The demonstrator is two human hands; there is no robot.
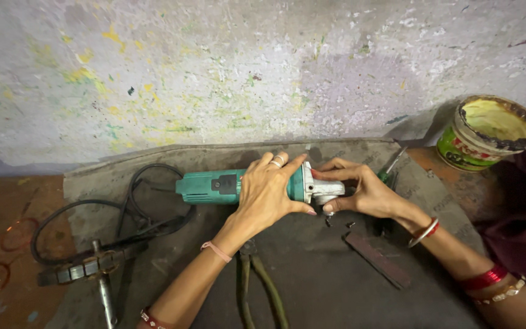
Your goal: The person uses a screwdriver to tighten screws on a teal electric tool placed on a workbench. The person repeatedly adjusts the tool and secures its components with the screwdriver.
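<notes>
Pliers [257,286] lie nearest; left hand [269,192] grips green grinder [214,186], right hand [360,192] fingers seemingly pinching its head.

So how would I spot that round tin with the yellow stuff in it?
Start at the paint-splattered wall and follow it to the far right, past the dark mat where both hands hold the green grinder. There, tipped toward you, is the open tin. It is the only round container: green outside, crusted dark rim, yellow paint coating the inside.
</notes>
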